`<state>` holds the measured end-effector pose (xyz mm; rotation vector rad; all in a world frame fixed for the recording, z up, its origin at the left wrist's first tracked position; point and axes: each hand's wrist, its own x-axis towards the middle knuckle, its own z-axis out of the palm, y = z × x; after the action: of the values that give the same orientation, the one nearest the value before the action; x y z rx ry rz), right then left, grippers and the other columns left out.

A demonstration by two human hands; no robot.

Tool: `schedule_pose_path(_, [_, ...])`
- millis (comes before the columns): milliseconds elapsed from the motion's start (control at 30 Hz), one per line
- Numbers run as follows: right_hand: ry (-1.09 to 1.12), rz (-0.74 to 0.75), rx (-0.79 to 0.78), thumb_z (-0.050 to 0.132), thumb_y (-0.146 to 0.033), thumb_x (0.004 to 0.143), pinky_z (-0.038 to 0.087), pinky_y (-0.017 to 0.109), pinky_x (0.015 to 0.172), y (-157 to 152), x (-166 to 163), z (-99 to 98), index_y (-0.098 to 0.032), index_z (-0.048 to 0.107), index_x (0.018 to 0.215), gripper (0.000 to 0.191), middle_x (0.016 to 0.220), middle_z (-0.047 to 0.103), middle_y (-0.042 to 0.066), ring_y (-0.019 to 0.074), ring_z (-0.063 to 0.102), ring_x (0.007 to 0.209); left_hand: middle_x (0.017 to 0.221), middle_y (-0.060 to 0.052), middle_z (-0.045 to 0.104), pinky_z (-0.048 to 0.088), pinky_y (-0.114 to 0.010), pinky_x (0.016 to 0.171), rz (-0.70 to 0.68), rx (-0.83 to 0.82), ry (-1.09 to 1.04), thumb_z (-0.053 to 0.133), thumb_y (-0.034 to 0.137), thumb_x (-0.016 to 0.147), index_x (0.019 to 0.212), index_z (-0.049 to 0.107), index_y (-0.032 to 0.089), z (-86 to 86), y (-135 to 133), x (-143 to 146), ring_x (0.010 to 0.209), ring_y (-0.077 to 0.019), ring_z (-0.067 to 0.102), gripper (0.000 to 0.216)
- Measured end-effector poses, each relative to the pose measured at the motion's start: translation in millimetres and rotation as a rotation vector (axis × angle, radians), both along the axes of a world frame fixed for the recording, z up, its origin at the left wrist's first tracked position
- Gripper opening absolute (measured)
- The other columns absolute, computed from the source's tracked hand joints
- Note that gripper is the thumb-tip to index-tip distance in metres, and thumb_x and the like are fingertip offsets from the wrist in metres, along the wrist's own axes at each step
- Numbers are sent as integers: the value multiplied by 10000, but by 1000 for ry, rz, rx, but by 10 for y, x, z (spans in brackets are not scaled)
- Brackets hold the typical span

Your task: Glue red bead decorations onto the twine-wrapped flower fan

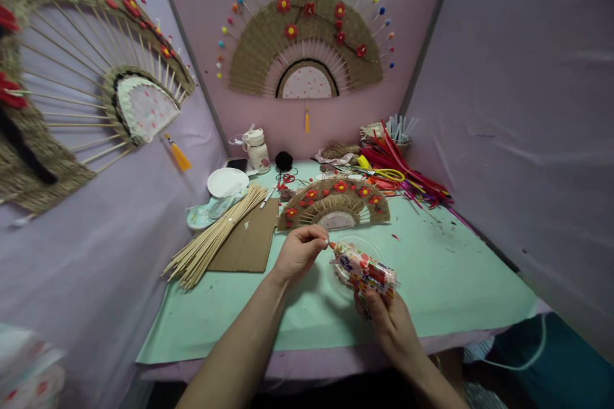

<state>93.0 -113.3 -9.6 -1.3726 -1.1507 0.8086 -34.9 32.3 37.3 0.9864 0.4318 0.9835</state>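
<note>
My right hand grips a glue gun with a colourful floral pattern, its orange nozzle pointing left. At the nozzle tip, my left hand pinches a small white piece between thumb and fingertips; it is too small to name exactly. Nozzle and piece appear to touch or nearly touch. Just behind the hands, a small twine-covered fan with red flowers and yellow centres stands on the table. A clear round dish lies partly hidden under the glue gun.
Bamboo sticks lie across a cardboard sheet on the left. Behind are a white plate, a bottle, black yarn, yellow-handled scissors and red pipe cleaners. Large fans hang on the walls.
</note>
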Motion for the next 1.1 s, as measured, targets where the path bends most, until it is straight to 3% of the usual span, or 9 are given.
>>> schedule_pose_path(400, [-132,-51,27,418,-552,895,378,253,471,11,1,80,-190,536,767,401,565,478,-9,141,417,510,603,-2,578,332,-247,592,2,-9,5,900,315,443,525,663,146,-1,14,-7,596,-90,471,302])
schedule_pose_path(667, [-103,-108,55,423,-576,885,370,255,449,-39,-16,192,-192,529,734,426,539,472,-7,138,417,482,604,7,561,338,-230,582,34,31,-23,877,303,508,560,668,152,-19,66,-44,590,-82,472,263])
schedule_pose_path(767, [-98,-136,146,424,-572,889,374,256,455,-62,49,164,-193,532,703,436,548,493,4,135,428,484,606,1,575,365,-227,598,171,117,-14,876,311,499,541,667,158,42,184,-205,613,-91,497,263])
schedule_pose_path(833, [-89,-189,211,425,-567,892,376,259,464,-62,143,118,-189,536,697,439,552,500,8,135,441,490,629,1,598,390,-227,623,340,161,-2,878,284,478,538,667,167,89,301,-386,642,-97,519,249])
schedule_pose_path(967, [-35,-413,269,461,-577,875,377,270,493,-24,437,55,-169,563,806,426,608,531,14,138,461,522,681,17,637,418,-216,681,680,146,40,862,248,467,608,695,178,102,536,-744,662,-79,526,230])
schedule_pose_path(1100, [0,-577,170,450,-587,884,375,297,572,-9,783,21,-145,581,957,467,678,534,11,145,472,586,676,8,659,431,-244,738,759,172,230,827,251,515,648,708,166,-3,669,-850,700,-106,561,197])
